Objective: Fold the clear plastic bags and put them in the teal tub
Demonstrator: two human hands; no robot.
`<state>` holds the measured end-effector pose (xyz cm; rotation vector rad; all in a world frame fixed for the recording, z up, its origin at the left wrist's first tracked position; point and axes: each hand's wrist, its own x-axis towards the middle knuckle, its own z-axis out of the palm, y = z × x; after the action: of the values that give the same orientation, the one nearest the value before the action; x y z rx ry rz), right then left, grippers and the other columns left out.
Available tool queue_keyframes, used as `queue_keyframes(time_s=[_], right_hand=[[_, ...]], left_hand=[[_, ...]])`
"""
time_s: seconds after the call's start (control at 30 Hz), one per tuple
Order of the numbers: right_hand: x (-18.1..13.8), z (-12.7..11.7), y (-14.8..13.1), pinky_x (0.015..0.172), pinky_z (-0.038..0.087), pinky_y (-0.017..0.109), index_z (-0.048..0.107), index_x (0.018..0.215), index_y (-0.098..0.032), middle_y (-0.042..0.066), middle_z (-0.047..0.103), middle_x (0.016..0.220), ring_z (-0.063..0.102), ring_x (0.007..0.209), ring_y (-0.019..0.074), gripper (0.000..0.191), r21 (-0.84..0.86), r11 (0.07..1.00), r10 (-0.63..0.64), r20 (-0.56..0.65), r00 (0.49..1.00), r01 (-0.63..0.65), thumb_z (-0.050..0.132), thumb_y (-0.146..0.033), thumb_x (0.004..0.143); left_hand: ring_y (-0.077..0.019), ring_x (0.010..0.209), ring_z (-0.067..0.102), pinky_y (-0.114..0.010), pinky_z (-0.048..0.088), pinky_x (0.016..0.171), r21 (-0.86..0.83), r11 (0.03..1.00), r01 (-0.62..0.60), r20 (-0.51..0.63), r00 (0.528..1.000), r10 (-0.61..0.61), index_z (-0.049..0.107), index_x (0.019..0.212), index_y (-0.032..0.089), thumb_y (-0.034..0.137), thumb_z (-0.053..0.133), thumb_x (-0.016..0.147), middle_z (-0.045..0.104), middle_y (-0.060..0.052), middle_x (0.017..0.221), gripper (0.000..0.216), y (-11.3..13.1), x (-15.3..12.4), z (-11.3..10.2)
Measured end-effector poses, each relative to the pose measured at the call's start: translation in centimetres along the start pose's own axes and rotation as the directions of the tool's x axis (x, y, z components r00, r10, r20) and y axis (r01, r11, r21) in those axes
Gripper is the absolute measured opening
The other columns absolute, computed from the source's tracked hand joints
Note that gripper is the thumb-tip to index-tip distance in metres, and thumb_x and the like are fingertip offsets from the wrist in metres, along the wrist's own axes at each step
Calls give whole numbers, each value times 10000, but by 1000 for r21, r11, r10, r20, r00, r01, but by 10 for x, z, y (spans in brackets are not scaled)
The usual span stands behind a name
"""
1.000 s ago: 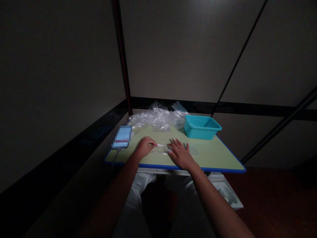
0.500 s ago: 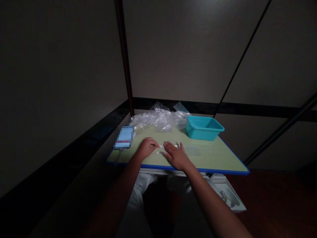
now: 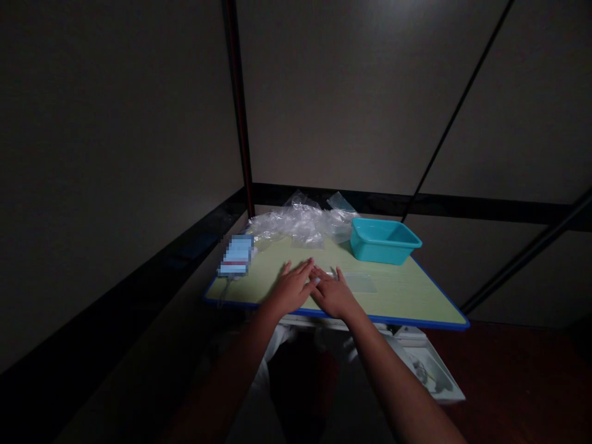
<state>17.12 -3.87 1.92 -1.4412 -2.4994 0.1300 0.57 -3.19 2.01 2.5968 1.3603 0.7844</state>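
A clear plastic bag [image 3: 361, 283] lies flat on the table near its front edge, its left part hidden beneath my hands. My right hand [image 3: 333, 295] rests palm down on the bag with the fingers stretched out. Beside it, my left hand [image 3: 293, 290] is also laid flat, fingers extended and thumb apart. The fingertips of both hands meet or overlap; whether the left ones press on the bag or on the right hand, I cannot tell.
Crumpled clear plastic bags [image 3: 305, 225] are heaped at the table's back. A turquoise basin [image 3: 382, 250] stands at the back right, and a phone with a blurred screen [image 3: 237, 255] at the left. Below the blue-edged tabletop [image 3: 416, 302], an open white drawer [image 3: 439, 382] juts out.
My left hand has opened from a pinch at the bag's left end and moved right, flattening against the right hand. The right hand stays on the bag.
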Motion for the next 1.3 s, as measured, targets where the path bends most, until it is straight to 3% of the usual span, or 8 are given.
queue_keyframes(time_s=[0.17,0.47,0.73,0.97,1.3], right_hand=[[-1,2,4,1085,-35,570,149,1467,-246,70,224,1505,219,1378,217,571,-69,996,-60,21,998,61,309,-325,925],[-2,4,5,1084,-16,576,130,1464,-284,44,232,1503,216,1378,199,581,-62,996,-61,15,998,62,321,-338,918],[0,2,4,1083,-6,573,186,1455,-282,40,239,1505,236,1371,191,546,-35,999,-37,47,998,39,298,-362,928],[-1,0,1,1088,-14,557,226,1449,-256,30,234,1507,215,1378,176,517,-19,1000,-9,54,999,10,229,-341,938],[0,-2,2,1088,2,559,233,1444,-269,11,230,1508,193,1385,161,520,10,1000,-8,65,998,8,245,-332,927]], left_hand=[[-198,1392,208,-468,99,1135,145,989,13,101,995,-27,133,1464,157,425,203,962,262,-97,1498,573,25,0,14],[-254,1393,195,-428,221,1102,223,971,89,111,987,-116,146,1458,111,503,205,944,252,-163,1491,650,25,1,27],[-266,1383,225,-456,179,1108,286,943,172,70,977,-199,184,1458,114,580,136,922,307,-166,1468,712,26,-6,26],[-241,1369,268,-517,50,1122,324,917,230,54,964,-261,372,1385,107,558,124,928,356,-147,1445,689,22,-12,15],[-250,1365,276,-549,58,1112,294,916,274,15,957,-291,385,1382,150,568,153,923,345,-119,1454,664,17,-18,11]])
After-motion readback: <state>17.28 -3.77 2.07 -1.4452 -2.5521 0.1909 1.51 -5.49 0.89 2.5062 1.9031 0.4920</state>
